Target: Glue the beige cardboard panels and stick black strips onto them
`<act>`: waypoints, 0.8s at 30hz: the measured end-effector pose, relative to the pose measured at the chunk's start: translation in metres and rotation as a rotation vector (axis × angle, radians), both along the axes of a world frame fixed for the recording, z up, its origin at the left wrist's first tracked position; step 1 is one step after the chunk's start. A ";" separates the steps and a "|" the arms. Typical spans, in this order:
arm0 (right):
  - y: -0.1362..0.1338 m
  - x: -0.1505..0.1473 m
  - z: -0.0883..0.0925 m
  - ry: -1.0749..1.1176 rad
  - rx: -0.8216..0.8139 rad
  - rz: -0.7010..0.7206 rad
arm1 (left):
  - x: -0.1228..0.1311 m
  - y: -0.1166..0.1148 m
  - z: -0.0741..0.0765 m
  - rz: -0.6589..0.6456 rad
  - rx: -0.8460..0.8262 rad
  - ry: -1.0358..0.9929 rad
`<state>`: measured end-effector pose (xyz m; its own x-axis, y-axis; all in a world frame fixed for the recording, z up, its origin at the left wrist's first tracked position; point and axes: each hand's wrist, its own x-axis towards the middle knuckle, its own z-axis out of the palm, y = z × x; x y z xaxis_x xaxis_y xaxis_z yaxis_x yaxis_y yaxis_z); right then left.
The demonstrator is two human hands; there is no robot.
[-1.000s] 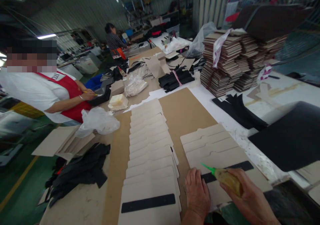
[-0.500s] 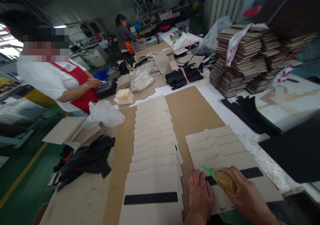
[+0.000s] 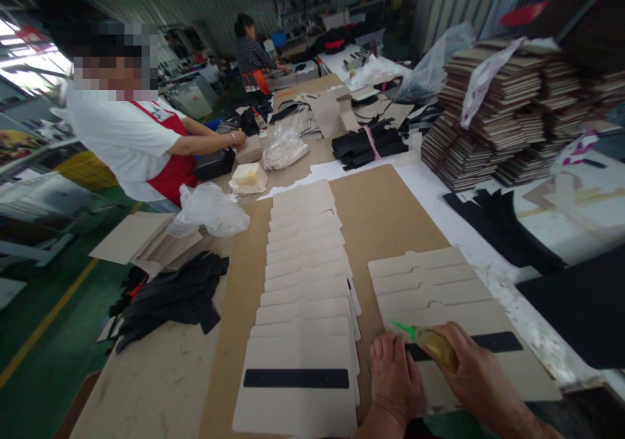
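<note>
My right hand (image 3: 476, 377) is closed round a small yellowish glue bottle (image 3: 437, 348) with a green nozzle pointing left. Its tip hovers over the left end of a black strip (image 3: 491, 342) on the nearest beige card (image 3: 469, 361) of the right-hand row. My left hand (image 3: 396, 382) rests flat on that card's left edge, fingers stretched out. To the left runs a longer overlapping row of beige cards (image 3: 305, 283); its nearest card carries a black strip (image 3: 295, 378). Both rows lie on a brown board (image 3: 381, 217).
A person in a white shirt and red apron (image 3: 141, 146) works at the table's left side; another stands far back. Tall stacks of board pieces (image 3: 508, 120) stand at right. Black material (image 3: 170, 296), plastic bags (image 3: 212, 208) and loose cards surround the brown board.
The view has shifted a little; my hands and the bottle stay over the same card. The person in the red apron has reached an arm further across the table.
</note>
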<state>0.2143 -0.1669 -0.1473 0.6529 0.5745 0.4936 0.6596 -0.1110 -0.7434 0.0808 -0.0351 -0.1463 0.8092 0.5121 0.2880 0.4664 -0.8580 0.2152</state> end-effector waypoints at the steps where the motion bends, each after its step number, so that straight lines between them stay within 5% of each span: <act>1: 0.000 0.001 0.001 -0.008 -0.008 0.009 | 0.000 0.000 0.000 0.002 0.007 0.001; 12: 0.005 0.007 0.016 -0.118 -0.019 0.043 | 0.001 -0.002 0.003 0.013 0.057 0.022; 24: 0.012 0.006 0.012 -0.178 -0.020 0.027 | -0.003 0.002 -0.007 0.013 0.009 -0.005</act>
<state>0.2198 -0.1552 -0.1352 0.5404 0.6016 0.5883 0.7838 -0.1056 -0.6120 0.0780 -0.0328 -0.1533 0.8012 0.5196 0.2967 0.4763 -0.8540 0.2094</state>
